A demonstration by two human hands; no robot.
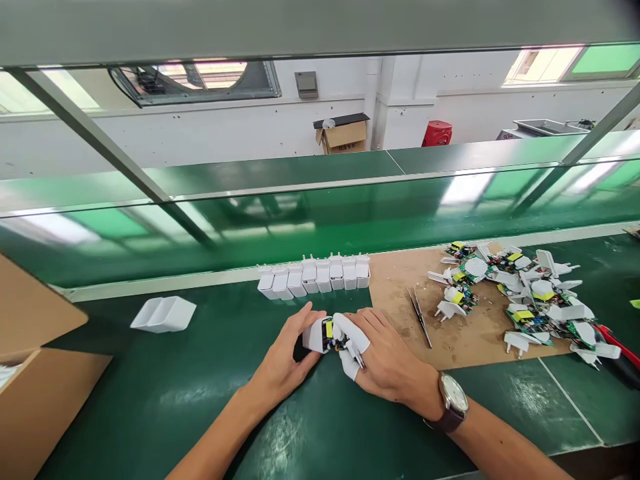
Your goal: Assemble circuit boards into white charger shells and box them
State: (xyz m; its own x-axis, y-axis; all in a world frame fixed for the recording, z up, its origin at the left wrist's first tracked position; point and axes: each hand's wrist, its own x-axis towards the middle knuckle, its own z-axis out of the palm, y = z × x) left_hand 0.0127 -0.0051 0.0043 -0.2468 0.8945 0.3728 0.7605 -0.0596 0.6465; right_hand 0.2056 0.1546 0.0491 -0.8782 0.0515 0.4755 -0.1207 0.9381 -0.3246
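Observation:
Near the middle of the bench, my left hand (280,360) is closed around a white plastic charger housing (313,336), thumb and fingers on its sides. My right hand (393,357), with white finger cots on its thumb and index finger, pinches a charger circuit board (330,332) with a yellow part and a white plug end. Board and housing meet at the housing's open end; how far the board is inside cannot be seen. Beyond my hands stands a row of several white chargers (323,275), pins upward.
Tweezers (421,319) lie on a brown cardboard sheet (395,287). Further right is a heap of circuit boards with white plug covers (543,297), beside a red-handled tool (617,348). Joined white housings (165,315) and an open cardboard box (55,387) are at left.

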